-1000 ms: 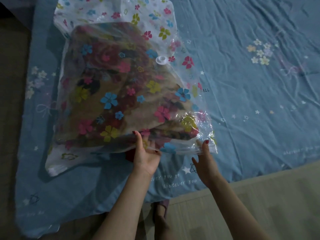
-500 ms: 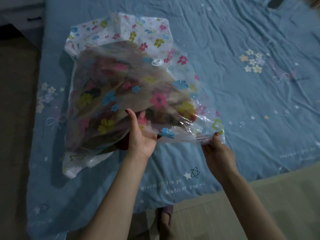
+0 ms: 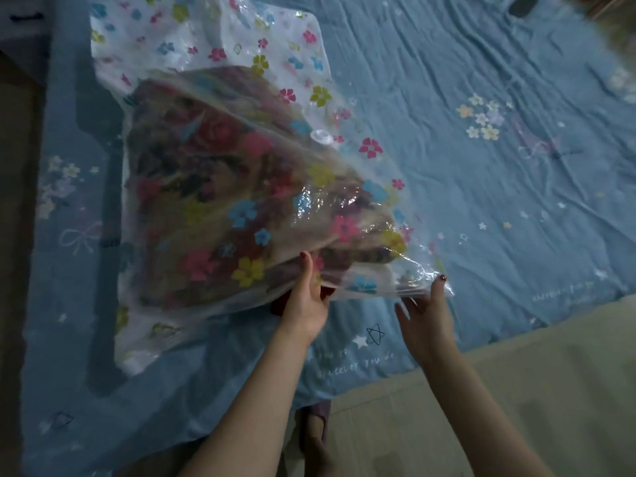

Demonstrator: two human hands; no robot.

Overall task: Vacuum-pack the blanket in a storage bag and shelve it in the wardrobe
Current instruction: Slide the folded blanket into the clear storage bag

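Note:
A clear storage bag printed with coloured flowers lies tilted on the blue bed. Inside it is a folded brown blanket with red roses. A white round valve sits on the bag's upper face. My left hand grips the bag's near edge, thumb on top and fingers underneath. My right hand pinches the bag's near right corner, thumb on top. The near edge is lifted off the bed.
The blue bed sheet with small stars and flowers spreads to the right. A tan floor runs along the bed's near edge. A foot in a slipper stands below the bed edge. A dark object lies at the top right.
The near edge of the bag has been lifted higher, and both hands have shifted with it. The view has moved closer over the bed.

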